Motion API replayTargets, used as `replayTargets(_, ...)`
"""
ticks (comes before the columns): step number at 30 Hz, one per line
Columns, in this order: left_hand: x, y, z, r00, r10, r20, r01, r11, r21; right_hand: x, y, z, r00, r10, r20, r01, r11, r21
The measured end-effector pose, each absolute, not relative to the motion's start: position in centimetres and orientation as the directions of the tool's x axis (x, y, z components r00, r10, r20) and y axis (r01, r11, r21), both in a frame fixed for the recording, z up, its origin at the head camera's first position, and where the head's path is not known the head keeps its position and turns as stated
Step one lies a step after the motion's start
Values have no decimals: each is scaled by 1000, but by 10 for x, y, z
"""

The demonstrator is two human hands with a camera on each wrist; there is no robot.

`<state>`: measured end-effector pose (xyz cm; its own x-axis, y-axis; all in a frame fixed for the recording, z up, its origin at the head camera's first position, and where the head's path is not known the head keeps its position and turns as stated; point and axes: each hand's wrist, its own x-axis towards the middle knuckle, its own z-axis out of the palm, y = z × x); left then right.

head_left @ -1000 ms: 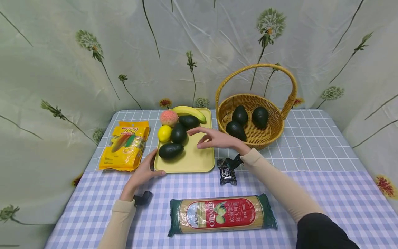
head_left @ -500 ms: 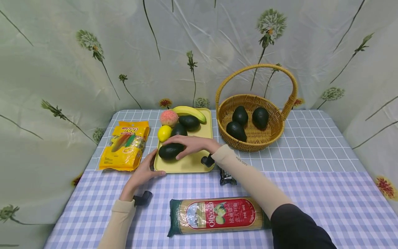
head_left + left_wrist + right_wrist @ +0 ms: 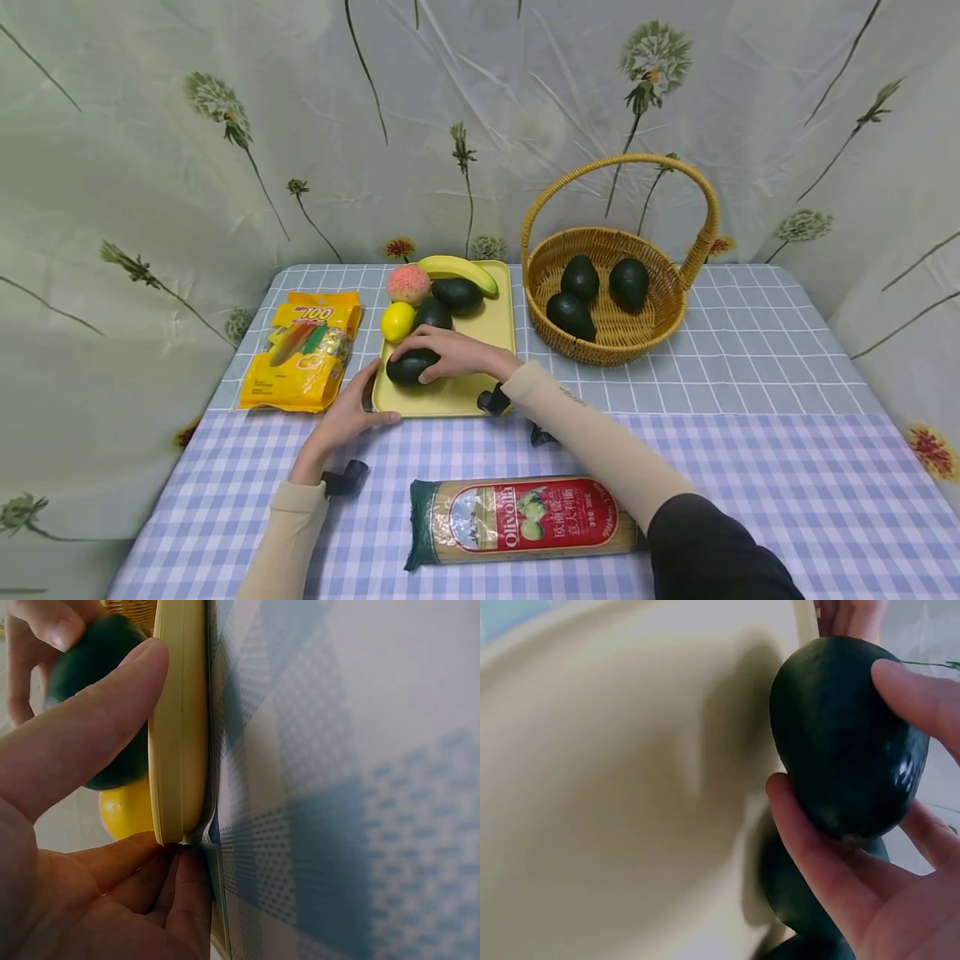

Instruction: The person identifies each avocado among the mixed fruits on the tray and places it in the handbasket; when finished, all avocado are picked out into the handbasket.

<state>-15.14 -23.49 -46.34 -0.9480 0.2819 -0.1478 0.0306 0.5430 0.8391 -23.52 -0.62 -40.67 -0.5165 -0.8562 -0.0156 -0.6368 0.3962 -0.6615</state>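
My right hand (image 3: 459,352) grips a dark green avocado (image 3: 411,368) at the front left of the yellow tray (image 3: 457,402). In the right wrist view, thumb and fingers wrap the avocado (image 3: 840,735), and a shadow falls on the tray beside it. My left hand (image 3: 348,417) holds the tray's front left corner; in the left wrist view the thumb (image 3: 112,712) lies along the rim and the fingers are against the side. Also on the tray are two more avocados (image 3: 457,295), a yellow lemon (image 3: 397,322), a pink peach (image 3: 408,284) and a banana (image 3: 459,270).
A wicker basket (image 3: 663,321) with a tall handle and three avocados stands right of the tray. Left lies a yellow candy bag (image 3: 300,354). In front is a spaghetti packet (image 3: 517,518), partly under the right arm, which mostly covers a small black wrapped packet (image 3: 541,436).
My right hand came left and down from above the tray and took hold of the front avocado, which has shifted slightly right. My left hand stayed at the tray corner.
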Motion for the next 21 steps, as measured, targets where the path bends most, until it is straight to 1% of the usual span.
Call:
replayTargets(5,-152,-235,-463,-950,272,-155,21,550,835,-236,12,-400,-505,-862,38,-607,324,-726)
replayTargets(10,-152,-233,-462,-950,269,-159,15,547,837,-237,47,-386,-539,-840,68,-529,274,-803)
replayTargets(14,-153,-233,-462,-950,274,-148,25,540,841,-236,86,-373,-602,-795,70,-456,271,-848)
replayTargets(17,-153,-233,-463,-950,281,-137,39,543,839,-235,120,-365,-673,-736,74,-406,284,-868)
replayTargets(21,-153,-234,-463,-950,280,-140,38,546,837,-235,168,-359,-773,-632,59,-340,333,-880)
